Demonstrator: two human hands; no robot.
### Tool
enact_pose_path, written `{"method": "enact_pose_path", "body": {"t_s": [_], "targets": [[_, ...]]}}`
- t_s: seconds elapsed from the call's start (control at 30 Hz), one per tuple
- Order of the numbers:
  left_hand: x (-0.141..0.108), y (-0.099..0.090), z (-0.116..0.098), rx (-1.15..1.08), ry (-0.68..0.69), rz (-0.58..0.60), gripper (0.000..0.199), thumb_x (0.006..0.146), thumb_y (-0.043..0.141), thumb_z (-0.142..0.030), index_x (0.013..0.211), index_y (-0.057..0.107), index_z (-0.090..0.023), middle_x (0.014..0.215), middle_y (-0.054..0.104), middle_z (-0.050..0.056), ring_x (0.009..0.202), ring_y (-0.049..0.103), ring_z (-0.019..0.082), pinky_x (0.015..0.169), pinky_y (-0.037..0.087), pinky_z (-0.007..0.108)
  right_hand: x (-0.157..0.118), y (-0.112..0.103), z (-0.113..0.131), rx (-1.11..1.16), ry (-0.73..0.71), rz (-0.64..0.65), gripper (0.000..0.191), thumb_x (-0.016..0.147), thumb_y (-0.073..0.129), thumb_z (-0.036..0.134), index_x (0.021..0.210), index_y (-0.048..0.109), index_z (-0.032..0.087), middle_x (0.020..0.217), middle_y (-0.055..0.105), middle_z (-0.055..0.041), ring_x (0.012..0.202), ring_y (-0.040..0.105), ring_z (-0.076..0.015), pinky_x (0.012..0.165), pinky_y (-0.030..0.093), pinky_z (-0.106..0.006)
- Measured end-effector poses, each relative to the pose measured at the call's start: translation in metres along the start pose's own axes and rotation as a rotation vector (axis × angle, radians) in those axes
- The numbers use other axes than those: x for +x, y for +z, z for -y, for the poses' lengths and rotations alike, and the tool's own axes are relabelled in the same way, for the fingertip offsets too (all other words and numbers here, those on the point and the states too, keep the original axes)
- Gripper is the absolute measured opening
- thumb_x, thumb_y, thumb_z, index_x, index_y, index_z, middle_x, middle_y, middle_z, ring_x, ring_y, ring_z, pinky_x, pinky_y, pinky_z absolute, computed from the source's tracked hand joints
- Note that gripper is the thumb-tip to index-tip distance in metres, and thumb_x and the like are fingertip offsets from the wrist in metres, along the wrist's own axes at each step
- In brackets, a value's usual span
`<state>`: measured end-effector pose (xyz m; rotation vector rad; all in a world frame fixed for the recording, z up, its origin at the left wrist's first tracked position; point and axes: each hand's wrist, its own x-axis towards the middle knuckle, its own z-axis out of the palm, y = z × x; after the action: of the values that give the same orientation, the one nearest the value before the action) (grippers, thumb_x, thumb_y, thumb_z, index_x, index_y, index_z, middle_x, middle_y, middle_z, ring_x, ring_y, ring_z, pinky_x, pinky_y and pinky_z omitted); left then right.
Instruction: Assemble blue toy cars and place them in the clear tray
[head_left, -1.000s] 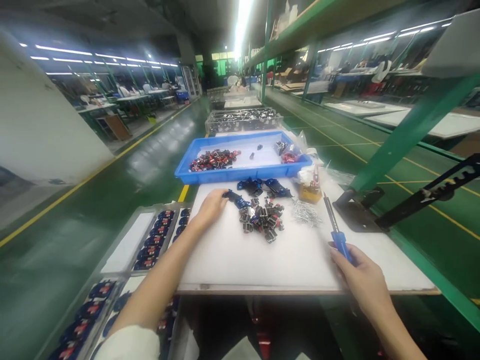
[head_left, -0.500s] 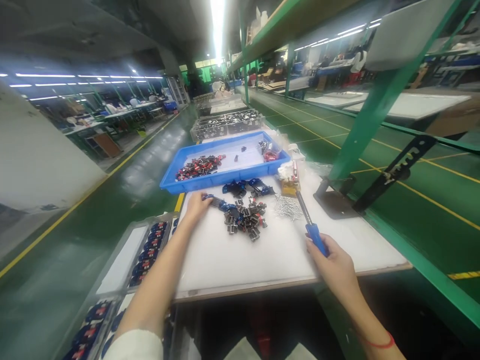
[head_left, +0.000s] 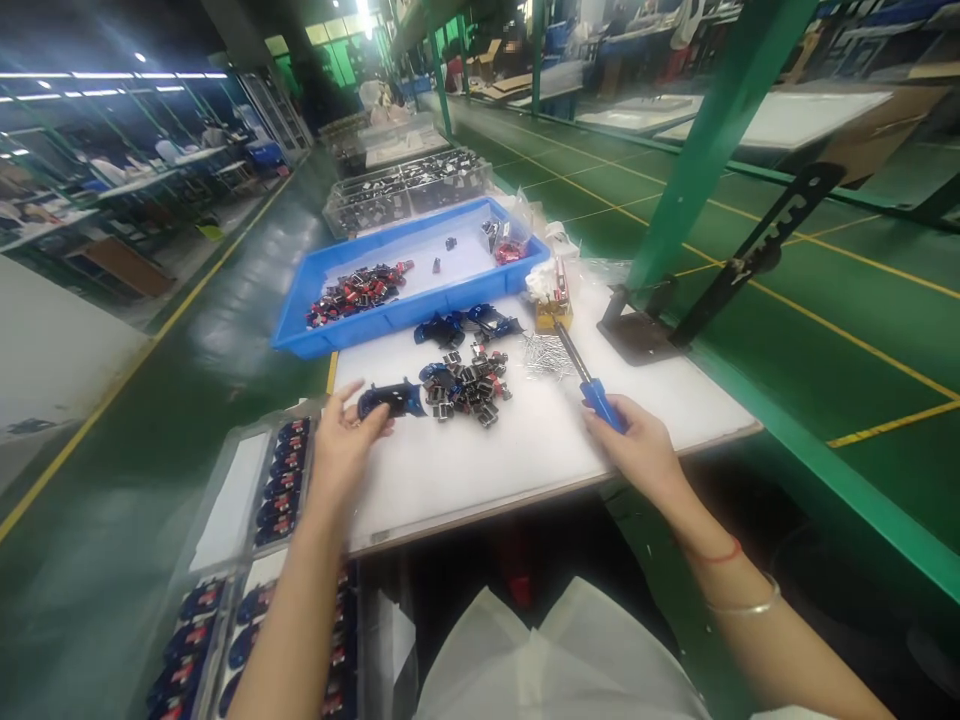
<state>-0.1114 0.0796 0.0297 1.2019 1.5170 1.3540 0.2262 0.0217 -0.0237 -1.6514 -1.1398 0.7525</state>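
My left hand [head_left: 346, 425] holds a dark blue, glossy shell like a toy car body [head_left: 394, 400] between thumb and fingers, over the table's left part. Beside that shell lies a pile of small dark metal-and-red parts [head_left: 476, 385]. My right hand [head_left: 637, 440] is closed round the blue handle of a tool with a long metal shaft [head_left: 600, 400]; its exact kind is unclear. The shaft's tip reaches a small yellow block [head_left: 553, 316]. Just left of the shaft lies a heap of thin silver pins [head_left: 546, 357]. More blue shells [head_left: 491, 322] rest behind the pile.
A blue tray [head_left: 405, 308] holding red and black parts stands at the table's back. To the right are a black metal stand [head_left: 645, 335] and a green post [head_left: 712, 150]. Clear trays with blue and red pieces [head_left: 283, 480] sit low at left.
My left hand has drawn the blue shell toward me and away from the pile. The tool stays in my right hand with its tip by the yellow block. The camera view has tilted down.
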Motion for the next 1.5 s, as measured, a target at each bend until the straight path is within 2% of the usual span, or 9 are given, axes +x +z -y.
{"method": "enact_pose_path", "body": {"t_s": [0.2, 0.43, 0.6, 0.7, 0.87, 1.07, 1.17, 1.27, 1.5], "targets": [[-0.050, 0.035, 0.014, -0.032, -0.098, 0.223, 0.060, 0.068, 0.080, -0.043, 0.122, 0.062, -0.022, 0.090, 0.069, 0.002, 0.063, 0.066, 0.012, 0.063, 0.061, 0.029, 0.004, -0.031, 0.002, -0.124, -0.048, -0.039, 0.036, 0.073, 0.061, 0.050, 0.091, 0.073, 0.021, 0.082, 0.069, -0.0030, 0.077, 0.059, -0.0236, 0.065, 0.045, -0.031], [-0.058, 0.053, 0.017, -0.014, -0.163, 0.381, 0.055, 0.073, 0.078, -0.041, 0.121, 0.062, -0.022, 0.083, 0.071, 0.001, 0.069, 0.070, 0.017, 0.079, 0.061, 0.036, 0.008, -0.081, -0.006, -0.422, 0.015, -0.186, 0.051, 0.071, 0.054, 0.060, 0.095, 0.074, 0.020, 0.087, 0.071, -0.0088, 0.075, 0.060, -0.0281, 0.067, 0.044, -0.037], [-0.061, 0.056, 0.018, -0.038, -0.220, 0.407, 0.062, 0.071, 0.080, -0.036, 0.127, 0.059, -0.021, 0.082, 0.072, 0.003, 0.074, 0.072, 0.020, 0.084, 0.061, 0.039, 0.028, -0.098, -0.020, -0.700, -0.003, -0.213, 0.049, 0.081, 0.049, 0.055, 0.095, 0.075, 0.016, 0.086, 0.069, -0.0158, 0.082, 0.062, -0.0342, 0.071, 0.044, -0.041], [-0.064, 0.057, 0.017, -0.018, -0.218, 0.431, 0.065, 0.073, 0.078, -0.035, 0.132, 0.057, -0.023, 0.091, 0.072, 0.005, 0.080, 0.072, 0.021, 0.087, 0.060, 0.040, 0.041, -0.094, -0.016, -0.833, -0.002, -0.175, 0.047, 0.089, 0.045, 0.048, 0.102, 0.075, 0.015, 0.085, 0.070, -0.0165, 0.083, 0.063, -0.0354, 0.070, 0.044, -0.041], [-0.068, 0.059, 0.017, 0.044, -0.162, 0.513, 0.063, 0.078, 0.074, -0.040, 0.135, 0.056, -0.023, 0.113, 0.069, 0.009, 0.099, 0.070, 0.026, 0.094, 0.057, 0.046, 0.055, -0.078, -0.013, -0.920, -0.002, -0.195, 0.043, 0.090, 0.048, 0.039, 0.119, 0.070, 0.014, 0.106, 0.069, -0.0188, 0.091, 0.063, -0.0358, 0.068, 0.047, -0.041], [-0.066, 0.060, 0.022, 0.052, -0.166, 0.548, 0.065, 0.078, 0.074, -0.045, 0.136, 0.055, -0.023, 0.115, 0.069, 0.010, 0.105, 0.067, 0.028, 0.098, 0.054, 0.049, 0.065, -0.067, -0.022, -0.892, -0.404, -0.248, 0.031, 0.090, 0.048, 0.029, 0.105, 0.070, 0.013, 0.098, 0.068, -0.0190, 0.092, 0.059, -0.0357, 0.081, 0.048, -0.048], [-0.065, 0.060, 0.024, 0.056, -0.178, 0.557, 0.066, 0.078, 0.075, -0.047, 0.137, 0.054, -0.024, 0.114, 0.069, 0.009, 0.101, 0.068, 0.026, 0.098, 0.053, 0.049, 0.067, -0.053, -0.014, -0.715, -0.619, -0.081, 0.019, 0.091, 0.049, 0.023, 0.091, 0.068, 0.020, 0.090, 0.068, -0.0119, 0.086, 0.060, -0.0303, 0.082, 0.048, -0.044], [-0.065, 0.060, 0.027, 0.057, -0.175, 0.556, 0.067, 0.078, 0.075, -0.048, 0.137, 0.053, -0.024, 0.115, 0.070, 0.009, 0.101, 0.068, 0.026, 0.098, 0.053, 0.048, 0.071, -0.034, 0.000, -0.624, -0.752, 0.119, 0.015, 0.093, 0.052, 0.021, 0.091, 0.067, 0.022, 0.087, 0.066, -0.0090, 0.083, 0.059, -0.0276, 0.077, 0.049, -0.040], [-0.067, 0.061, 0.025, 0.067, -0.170, 0.522, 0.061, 0.079, 0.073, -0.040, 0.135, 0.056, -0.023, 0.109, 0.072, 0.007, 0.095, 0.070, 0.024, 0.093, 0.054, 0.041, 0.086, -0.014, 0.027, -0.810, -0.868, 0.336, 0.021, 0.094, 0.047, 0.014, 0.091, 0.067, 0.019, 0.090, 0.065, -0.0127, 0.085, 0.059, -0.0286, 0.076, 0.049, -0.039]]}}
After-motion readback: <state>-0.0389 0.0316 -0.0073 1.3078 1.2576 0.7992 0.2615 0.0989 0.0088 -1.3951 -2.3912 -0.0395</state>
